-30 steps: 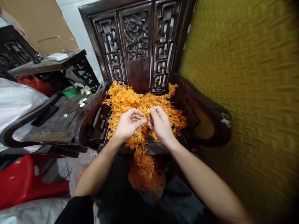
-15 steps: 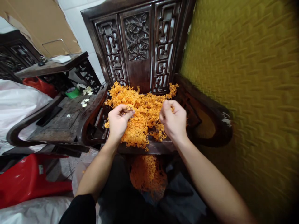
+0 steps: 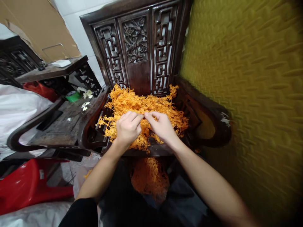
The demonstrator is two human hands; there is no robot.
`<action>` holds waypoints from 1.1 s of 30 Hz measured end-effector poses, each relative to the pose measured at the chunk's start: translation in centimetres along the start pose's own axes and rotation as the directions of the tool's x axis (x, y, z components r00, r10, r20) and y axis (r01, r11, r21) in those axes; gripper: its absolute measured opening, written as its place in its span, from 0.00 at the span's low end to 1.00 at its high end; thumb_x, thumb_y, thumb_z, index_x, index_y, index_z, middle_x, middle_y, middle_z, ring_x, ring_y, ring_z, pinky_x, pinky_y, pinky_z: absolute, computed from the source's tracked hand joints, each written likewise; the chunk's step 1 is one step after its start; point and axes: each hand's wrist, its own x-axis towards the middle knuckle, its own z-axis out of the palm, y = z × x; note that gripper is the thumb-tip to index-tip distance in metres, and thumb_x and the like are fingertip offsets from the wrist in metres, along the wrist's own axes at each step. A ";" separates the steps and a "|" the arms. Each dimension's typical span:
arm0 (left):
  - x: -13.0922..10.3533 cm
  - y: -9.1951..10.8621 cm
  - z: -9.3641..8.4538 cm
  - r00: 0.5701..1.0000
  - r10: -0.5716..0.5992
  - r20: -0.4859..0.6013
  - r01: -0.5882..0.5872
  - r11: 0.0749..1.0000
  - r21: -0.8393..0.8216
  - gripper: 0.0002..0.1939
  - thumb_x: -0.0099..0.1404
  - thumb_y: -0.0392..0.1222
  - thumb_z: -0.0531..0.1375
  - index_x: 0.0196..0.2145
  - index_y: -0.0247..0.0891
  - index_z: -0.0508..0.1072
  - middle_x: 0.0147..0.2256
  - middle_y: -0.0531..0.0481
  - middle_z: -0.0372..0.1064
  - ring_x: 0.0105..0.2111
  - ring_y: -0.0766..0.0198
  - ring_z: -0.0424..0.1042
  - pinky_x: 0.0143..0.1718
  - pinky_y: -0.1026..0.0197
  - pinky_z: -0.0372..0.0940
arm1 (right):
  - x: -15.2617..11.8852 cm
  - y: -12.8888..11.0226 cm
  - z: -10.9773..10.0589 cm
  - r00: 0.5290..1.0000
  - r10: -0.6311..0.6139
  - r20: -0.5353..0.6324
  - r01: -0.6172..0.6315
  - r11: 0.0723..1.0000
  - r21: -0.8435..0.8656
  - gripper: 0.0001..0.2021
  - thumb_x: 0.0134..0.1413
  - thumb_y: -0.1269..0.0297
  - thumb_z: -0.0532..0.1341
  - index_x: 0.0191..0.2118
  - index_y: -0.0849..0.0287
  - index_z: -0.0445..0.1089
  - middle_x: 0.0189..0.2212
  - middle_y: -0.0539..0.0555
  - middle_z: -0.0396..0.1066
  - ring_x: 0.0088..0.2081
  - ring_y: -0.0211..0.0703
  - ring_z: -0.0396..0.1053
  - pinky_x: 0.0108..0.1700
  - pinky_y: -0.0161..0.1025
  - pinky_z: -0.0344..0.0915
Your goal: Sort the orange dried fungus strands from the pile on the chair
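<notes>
Under the front edge of the dark wooden chair [image 3: 139, 75], orange strands are held in what looks like a clear bag [image 3: 151, 184]. To the chair's left, low down, a scrap of orange is seen at a pale plastic bag [image 3: 79, 179]. Farther left, a red bag [image 3: 40, 90] and a white sack [image 3: 21, 107] are seen; their contents are hidden.

The orange tangle [image 3: 146, 105] is heaped across the seat of the chair, with the two hands placed over its front part. The left hand [image 3: 128, 128] is curled nearly closed; whether a strand is gripped inside cannot be told. The right hand [image 3: 163, 128] is partly curled, its thumb brought against or just beside the left fingertips; whether anything is pinched there is hidden.

Left of the chair, a green roll [image 3: 74, 96] and white flower-like pieces [image 3: 85, 104] are laid on a worn wooden seat [image 3: 67, 123]. Behind that, a white box [image 3: 61, 63] is set on a small table [image 3: 53, 70]. The chair is backed by a white tiled wall [image 3: 75, 19] and flanked on its right by a yellow textured surface [image 3: 248, 78].
</notes>
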 end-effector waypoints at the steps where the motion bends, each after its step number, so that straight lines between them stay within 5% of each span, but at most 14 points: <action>1: 0.1 0.0 0.0 1.000 0.002 -0.014 -0.002 1.000 0.012 0.14 0.65 0.33 0.58 0.42 0.46 0.81 0.33 0.45 0.73 0.37 0.55 0.67 0.42 0.53 0.58 | 0.0 0.0 0.1 1.000 0.011 -0.003 -0.011 1.000 -0.006 0.19 0.64 0.50 0.59 0.27 0.59 0.71 0.21 0.48 0.65 0.27 0.39 0.62 0.33 0.38 0.59; 5: 0.9 -1.0 -0.4 0.991 -0.053 -0.119 0.057 0.998 0.033 0.15 0.62 0.30 0.58 0.37 0.45 0.82 0.32 0.46 0.73 0.36 0.56 0.68 0.41 0.55 0.59 | -1.1 -1.0 0.9 1.000 -0.017 -0.005 0.017 0.998 -0.054 0.18 0.65 0.57 0.55 0.23 0.57 0.64 0.16 0.46 0.55 0.21 0.37 0.54 0.27 0.38 0.51; 8: 1.9 -3.4 -1.1 0.955 -0.202 -0.219 0.209 0.978 0.008 0.14 0.59 0.28 0.59 0.32 0.43 0.82 0.32 0.47 0.73 0.36 0.57 0.70 0.43 0.55 0.61 | -2.8 -2.5 0.6 0.976 -0.198 -0.086 0.188 0.976 -0.110 0.19 0.65 0.62 0.54 0.20 0.55 0.58 0.17 0.48 0.54 0.21 0.37 0.53 0.27 0.40 0.49; 11: 2.6 -6.0 -1.7 0.830 -0.489 -0.269 0.419 0.864 -0.279 0.07 0.56 0.31 0.63 0.28 0.40 0.81 0.28 0.50 0.74 0.31 0.60 0.71 0.41 0.55 0.65 | -3.5 -2.9 -0.3 0.930 -0.322 -0.180 0.318 0.947 -0.050 0.16 0.63 0.64 0.54 0.22 0.56 0.65 0.18 0.50 0.58 0.22 0.38 0.57 0.27 0.41 0.52; 13: 2.7 -6.6 -1.6 0.760 -0.629 -0.162 0.456 0.694 -0.557 0.07 0.55 0.36 0.68 0.34 0.38 0.82 0.30 0.50 0.76 0.30 0.63 0.72 0.39 0.56 0.67 | -2.9 -2.4 -0.7 0.965 -0.208 -0.161 0.231 0.964 0.135 0.12 0.60 0.64 0.56 0.28 0.56 0.72 0.16 0.47 0.56 0.19 0.37 0.53 0.23 0.39 0.49; 16: 2.4 -5.8 -1.2 0.817 -0.576 0.016 0.382 0.522 -0.762 0.19 0.54 0.39 0.71 0.45 0.40 0.82 0.43 0.46 0.79 0.38 0.62 0.77 0.45 0.55 0.71 | -1.2 -1.3 -0.8 0.996 0.047 -0.072 -0.007 0.882 0.471 0.09 0.52 0.68 0.56 0.32 0.58 0.75 0.14 0.43 0.52 0.15 0.32 0.46 0.19 0.36 0.40; 20: 2.1 -4.1 -1.5 0.906 -0.412 0.095 0.318 0.517 -0.795 0.24 0.54 0.38 0.72 0.50 0.44 0.80 0.54 0.44 0.73 0.48 0.59 0.77 0.53 0.52 0.72 | 0.0 -0.7 -0.8 0.991 0.115 -0.074 -0.054 0.826 0.561 0.09 0.48 0.69 0.57 0.32 0.61 0.75 0.24 0.50 0.70 0.14 0.29 0.53 0.18 0.36 0.43; 26: 1.8 -3.2 -1.7 0.934 -0.343 0.098 0.286 0.557 -0.780 0.28 0.53 0.38 0.74 0.52 0.46 0.79 0.56 0.43 0.70 0.50 0.57 0.76 0.47 0.54 0.76 | -0.6 -0.4 0.0 0.997 0.079 0.021 -0.082 0.960 0.269 0.18 0.60 0.53 0.62 0.50 0.59 0.78 0.22 0.48 0.69 0.20 0.35 0.61 0.23 0.36 0.56; 29: 1.7 -2.5 -1.6 0.944 -0.318 0.086 0.285 0.658 -0.697 0.25 0.56 0.37 0.72 0.53 0.46 0.79 0.57 0.43 0.68 0.48 0.58 0.77 0.39 0.62 0.74 | -0.9 -0.3 0.5 0.998 -0.023 0.051 0.022 1.000 0.017 0.17 0.57 0.50 0.66 0.44 0.58 0.81 0.35 0.55 0.79 0.34 0.44 0.73 0.37 0.41 0.68; 33: 1.5 -1.4 -1.7 0.961 -0.274 0.048 0.260 0.823 -0.506 0.24 0.60 0.37 0.68 0.55 0.47 0.77 0.56 0.44 0.68 0.45 0.60 0.77 0.34 0.66 0.71 | -1.0 -0.1 0.8 0.991 -0.046 0.124 0.073 0.973 -0.220 0.17 0.56 0.51 0.68 0.43 0.59 0.81 0.35 0.55 0.81 0.29 0.43 0.71 0.37 0.42 0.66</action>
